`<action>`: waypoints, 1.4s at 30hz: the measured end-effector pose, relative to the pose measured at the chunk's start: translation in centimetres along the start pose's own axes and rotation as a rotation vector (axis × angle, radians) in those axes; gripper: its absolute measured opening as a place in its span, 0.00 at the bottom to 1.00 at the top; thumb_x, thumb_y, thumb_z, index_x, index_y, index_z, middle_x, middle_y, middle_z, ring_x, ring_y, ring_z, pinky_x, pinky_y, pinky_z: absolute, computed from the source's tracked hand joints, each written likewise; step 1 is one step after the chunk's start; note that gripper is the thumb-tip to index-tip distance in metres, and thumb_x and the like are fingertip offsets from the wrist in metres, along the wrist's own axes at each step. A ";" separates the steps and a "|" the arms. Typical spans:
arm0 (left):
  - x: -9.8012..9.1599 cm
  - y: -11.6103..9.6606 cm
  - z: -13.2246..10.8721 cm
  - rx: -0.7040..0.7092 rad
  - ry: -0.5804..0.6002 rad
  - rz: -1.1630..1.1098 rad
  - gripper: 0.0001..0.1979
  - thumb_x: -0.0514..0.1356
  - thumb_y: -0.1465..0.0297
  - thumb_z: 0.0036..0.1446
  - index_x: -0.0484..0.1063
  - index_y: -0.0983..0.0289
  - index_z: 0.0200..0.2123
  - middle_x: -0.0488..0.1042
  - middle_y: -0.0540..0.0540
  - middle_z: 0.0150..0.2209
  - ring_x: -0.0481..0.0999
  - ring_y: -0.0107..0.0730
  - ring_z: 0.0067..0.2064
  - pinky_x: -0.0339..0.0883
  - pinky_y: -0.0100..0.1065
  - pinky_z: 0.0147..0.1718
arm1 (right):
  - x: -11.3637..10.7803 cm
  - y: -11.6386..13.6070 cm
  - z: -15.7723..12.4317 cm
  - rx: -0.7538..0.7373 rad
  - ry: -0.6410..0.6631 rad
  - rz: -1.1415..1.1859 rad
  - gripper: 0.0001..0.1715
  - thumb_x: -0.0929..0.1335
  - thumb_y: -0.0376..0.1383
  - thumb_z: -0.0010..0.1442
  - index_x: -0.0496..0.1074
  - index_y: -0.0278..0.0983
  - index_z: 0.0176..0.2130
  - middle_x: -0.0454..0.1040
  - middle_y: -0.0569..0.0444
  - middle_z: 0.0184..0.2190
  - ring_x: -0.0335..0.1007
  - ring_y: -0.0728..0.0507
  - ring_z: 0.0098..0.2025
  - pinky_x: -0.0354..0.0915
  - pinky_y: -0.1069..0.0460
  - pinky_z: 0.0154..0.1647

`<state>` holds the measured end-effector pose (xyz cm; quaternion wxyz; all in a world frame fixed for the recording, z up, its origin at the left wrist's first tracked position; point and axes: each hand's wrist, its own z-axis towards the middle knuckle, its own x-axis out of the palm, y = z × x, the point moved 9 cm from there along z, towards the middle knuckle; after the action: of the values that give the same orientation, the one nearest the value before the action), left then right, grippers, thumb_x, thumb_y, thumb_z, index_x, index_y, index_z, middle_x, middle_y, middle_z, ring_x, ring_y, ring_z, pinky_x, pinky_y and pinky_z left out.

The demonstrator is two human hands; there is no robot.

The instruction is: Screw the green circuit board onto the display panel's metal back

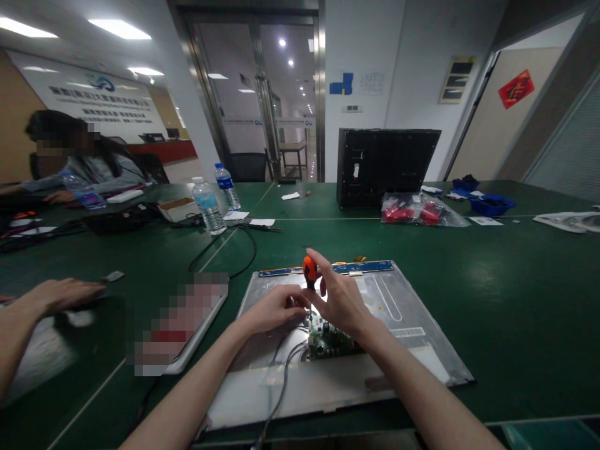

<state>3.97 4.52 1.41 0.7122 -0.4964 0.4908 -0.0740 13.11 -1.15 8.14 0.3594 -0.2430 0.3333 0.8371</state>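
My right hand (344, 297) grips an orange and black screwdriver (309, 272) held upright. Its shaft points down at the upper left corner of a green circuit board (328, 340). Close beside the shaft, my left hand (280, 307) has its fingers bent together near that corner; whether anything is pinched in them is hidden. Under both hands lies a flat silver display panel (407, 300) with a blue strip (370, 267) along its far edge. Grey cables (285, 378) run from the board toward the near edge.
Left of the panel lies a white-edged device (201, 337), its face blurred out. A co-worker's hand (65, 294) rests farther left; another person (89, 156) sits behind. Water bottles (209, 206), a black monitor housing (387, 165) and a bag of red parts (417, 211) stand beyond.
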 end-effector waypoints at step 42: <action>1.3 -0.3 0.0 0.035 0.060 -0.021 0.04 0.59 0.77 0.48 0.74 0.65 0.26 0.70 0.47 0.23 0.69 0.29 0.27 0.62 0.29 0.30 | 0.2 -0.4 0.1 0.034 0.029 0.033 0.41 0.66 0.33 0.59 0.46 0.40 0.65 0.76 0.54 0.34 0.70 0.47 0.26 0.60 0.54 0.26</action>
<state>4.73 3.60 0.89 0.7050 -0.4865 0.5053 -0.1052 13.26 -0.79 7.95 0.3445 -0.2434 0.3567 0.8335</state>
